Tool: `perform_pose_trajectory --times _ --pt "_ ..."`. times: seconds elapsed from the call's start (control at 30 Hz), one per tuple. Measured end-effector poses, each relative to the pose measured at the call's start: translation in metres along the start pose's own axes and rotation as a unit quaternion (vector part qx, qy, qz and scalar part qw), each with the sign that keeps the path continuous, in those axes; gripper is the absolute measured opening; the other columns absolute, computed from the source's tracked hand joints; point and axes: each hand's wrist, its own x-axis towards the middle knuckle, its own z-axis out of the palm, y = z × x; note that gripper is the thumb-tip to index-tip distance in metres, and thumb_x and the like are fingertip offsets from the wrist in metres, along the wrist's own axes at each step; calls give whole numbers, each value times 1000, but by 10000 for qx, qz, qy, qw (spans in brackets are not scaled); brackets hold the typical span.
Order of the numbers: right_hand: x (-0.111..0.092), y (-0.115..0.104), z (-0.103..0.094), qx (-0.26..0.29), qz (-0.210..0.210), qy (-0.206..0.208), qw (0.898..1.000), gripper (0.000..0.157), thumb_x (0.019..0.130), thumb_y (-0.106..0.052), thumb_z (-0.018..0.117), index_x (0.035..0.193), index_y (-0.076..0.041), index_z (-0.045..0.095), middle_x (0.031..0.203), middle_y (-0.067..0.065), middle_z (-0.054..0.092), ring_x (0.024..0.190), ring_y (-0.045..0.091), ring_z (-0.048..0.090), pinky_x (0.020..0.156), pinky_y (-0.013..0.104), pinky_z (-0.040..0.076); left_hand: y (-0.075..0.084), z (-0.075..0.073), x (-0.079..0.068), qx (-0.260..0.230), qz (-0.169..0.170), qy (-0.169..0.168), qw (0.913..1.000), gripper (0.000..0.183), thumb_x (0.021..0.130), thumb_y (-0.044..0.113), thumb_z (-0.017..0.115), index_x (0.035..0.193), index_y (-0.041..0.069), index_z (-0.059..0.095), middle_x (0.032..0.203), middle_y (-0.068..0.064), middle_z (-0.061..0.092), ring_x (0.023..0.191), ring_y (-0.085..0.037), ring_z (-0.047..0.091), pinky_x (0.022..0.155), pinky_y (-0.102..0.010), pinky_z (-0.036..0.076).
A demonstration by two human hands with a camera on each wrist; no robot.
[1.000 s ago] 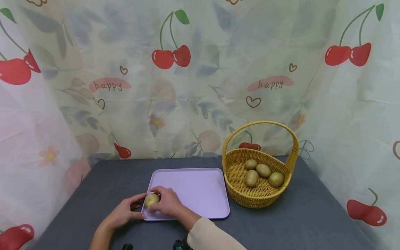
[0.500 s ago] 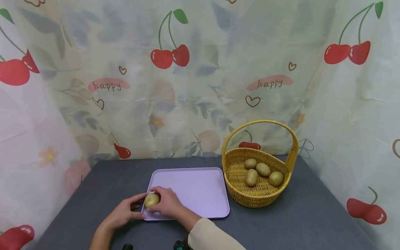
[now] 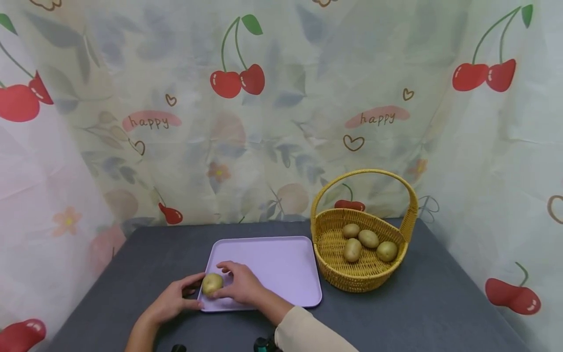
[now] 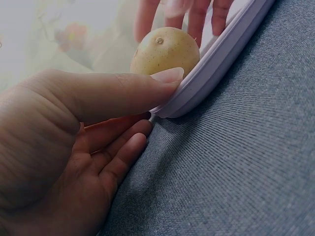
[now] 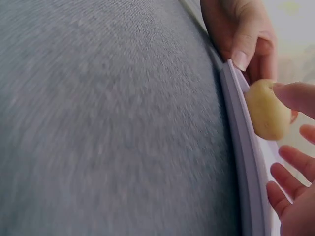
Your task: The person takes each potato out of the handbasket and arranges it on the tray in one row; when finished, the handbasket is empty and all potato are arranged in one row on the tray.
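A yellowish potato [image 3: 212, 284] sits at the left end of the lilac tray [image 3: 281, 269]. My left hand [image 3: 173, 299] holds that end of the tray, its thumb [image 4: 165, 81] over the rim at the near corner and other fingers curled outside it. Over the tray, my right hand [image 3: 242, 283] is spread beside the potato. Its thumb tip overlaps the potato in the head view, while its other fingers [image 5: 290, 179] stand apart from the potato in the right wrist view.
A yellow wicker basket [image 3: 358, 283] with a tall handle stands right of the tray. Several potatoes [image 3: 353, 250] lie in it. Dark grey cloth [image 3: 374, 322] covers the table, and a cherry-print curtain [image 3: 281, 122] hangs behind and at both sides.
The right hand's fingers have loosened from the potato and the hand has shifted slightly right. The potato stays at the tray's left end. The left hand keeps its place.
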Motion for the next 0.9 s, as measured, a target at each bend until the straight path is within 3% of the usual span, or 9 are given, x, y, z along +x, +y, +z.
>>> perform_pose_trajectory --times 0.2,0.37,0.5,0.67,0.9 --pt "-13 6 -18 171 -251 93 9995 63 75 -19 85 131 -9 58 119 11 64 106 22 61 88 27 47 -2 0 1 67 194 36 9998 74 77 19 82 139 -2 49 138 -24 50 116 -36 54 96 -44 45" --pt "-27 9 -36 352 -384 156 9985 62 75 -16 84 130 -6 57 121 14 63 105 27 62 89 33 48 -2 0 1 72 327 38 9994 74 76 19 82 139 -4 49 137 -24 51 117 -35 53 93 -33 46" --pt "-44 11 -54 609 -312 128 9976 60 76 -13 83 130 -7 58 121 15 62 106 29 61 84 35 52 -3 1 2 42 430 -65 9990 74 77 18 82 139 -5 48 137 -25 50 117 -36 53 93 -33 46" --pt "-61 9 -82 869 -319 -56 9957 58 79 -13 81 131 -12 57 123 13 60 108 32 59 81 35 53 -3 0 0 -17 213 -69 9997 75 77 17 81 140 -4 47 139 -25 48 119 -36 52 94 -36 45" --pt "-85 4 -137 1080 -338 -305 9931 48 85 -13 76 130 -12 59 121 5 61 107 29 61 84 31 52 -3 -1 2 -85 179 -128 9997 75 79 18 80 141 -4 45 140 -25 48 122 -37 49 96 -41 44"
